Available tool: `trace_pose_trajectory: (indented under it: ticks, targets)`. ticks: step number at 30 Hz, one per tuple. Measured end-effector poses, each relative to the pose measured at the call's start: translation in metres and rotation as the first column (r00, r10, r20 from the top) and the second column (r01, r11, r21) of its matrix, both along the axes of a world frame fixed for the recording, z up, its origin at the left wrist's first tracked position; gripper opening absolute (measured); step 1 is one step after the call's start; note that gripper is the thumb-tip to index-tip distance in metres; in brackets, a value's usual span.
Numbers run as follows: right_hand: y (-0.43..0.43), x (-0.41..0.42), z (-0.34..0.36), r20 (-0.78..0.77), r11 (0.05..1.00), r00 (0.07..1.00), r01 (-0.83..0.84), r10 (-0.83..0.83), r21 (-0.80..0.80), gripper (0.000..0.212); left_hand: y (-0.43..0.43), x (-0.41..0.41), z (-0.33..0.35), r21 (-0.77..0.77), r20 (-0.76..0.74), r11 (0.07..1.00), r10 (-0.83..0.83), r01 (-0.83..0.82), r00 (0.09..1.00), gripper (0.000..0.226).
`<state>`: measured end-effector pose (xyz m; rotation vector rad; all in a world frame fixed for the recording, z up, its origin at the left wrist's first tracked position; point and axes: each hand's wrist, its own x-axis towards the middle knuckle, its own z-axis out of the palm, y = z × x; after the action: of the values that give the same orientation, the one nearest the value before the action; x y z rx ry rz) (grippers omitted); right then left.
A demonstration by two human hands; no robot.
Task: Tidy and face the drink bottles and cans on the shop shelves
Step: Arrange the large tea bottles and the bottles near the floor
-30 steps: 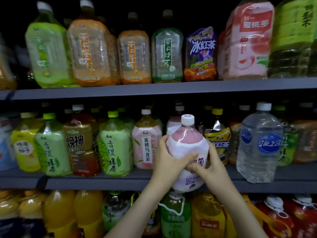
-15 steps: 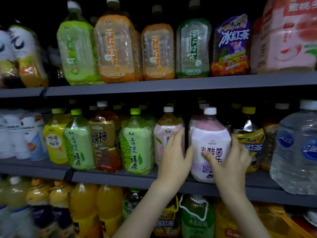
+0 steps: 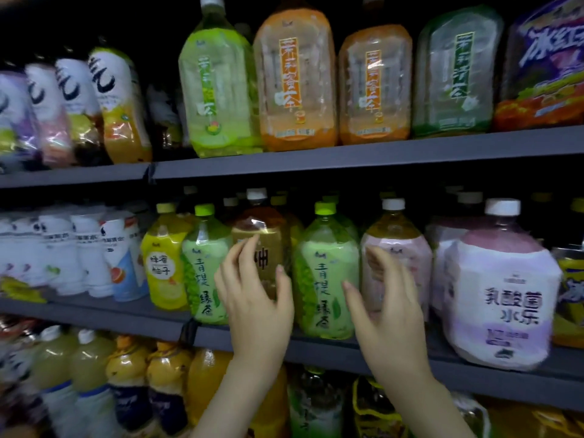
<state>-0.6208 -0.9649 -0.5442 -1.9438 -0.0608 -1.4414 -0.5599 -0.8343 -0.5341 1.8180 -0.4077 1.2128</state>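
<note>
Inspected three grey shelves of large drink bottles; took the middle shelf (image 3: 331, 344) as the working level. Found the white-and-purple lactic drink bottle (image 3: 502, 298) standing upright at the front edge of that shelf, towards the right end of the visible row, label square to the aisle. Compared with half a second ago: then clasped between both hands, now released and left well to the right of them. Judged that bottle faced and finished. Noted the view shifted leftward along the row.

Found next the green tea bottle (image 3: 325, 279) right of centre, upright, label forward, framed between the two hands and, so far as visible, touched by neither. Located a brown bottle (image 3: 259, 235), label partly covered, behind the left hand (image 3: 256, 301), and a pink peach tea bottle (image 3: 396, 248) behind the right hand (image 3: 390, 308).

Recorded both hands spread loosely, fingers relaxed and slightly bent, holding nothing; unable to tell any fingertip contact with the bottles behind.

Judged the step in hand to be a reach for the next item, most likely the green tea bottle or the brown one. Advised checking the brown bottle's facing and its line with neighbours. Flagged tight packing: risk of nudging adjacent bottles off true
</note>
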Motion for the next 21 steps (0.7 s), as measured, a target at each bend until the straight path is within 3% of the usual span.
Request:
trace_pose_trajectory:
  ticks: [6, 11, 18, 21]
  targets:
    - [0.05, 0.041, 0.022, 0.018, 0.995, 0.996, -0.086, 0.087, -0.055, 0.041, 0.028, 0.038, 0.03, 0.176, -0.137, 0.978, -0.084, 0.108, 0.987, 0.064]
    - [0.064, 0.059, 0.025, -0.034, 0.984, 0.985, -0.169, 0.168, -0.053, 0.042, 0.021, 0.063, 0.049, 0.168, -0.218, 0.972, -0.124, 0.162, 0.968, 0.067]
    - [0.073, 0.076, 0.05, -0.155, 0.96, 0.95, -0.253, 0.27, 0.116, 0.053, 0.043, 0.055, 0.046, 0.128, -0.127, 0.949, -0.274, 0.289, 0.953, 0.061]
    - [0.081, 0.084, 0.066, -0.192, 0.968, 0.949, -0.235, 0.249, 0.093, 0.043, 0.059, 0.045, 0.036, 0.183, -0.125, 0.899, -0.381, 0.399, 0.916, 0.065]
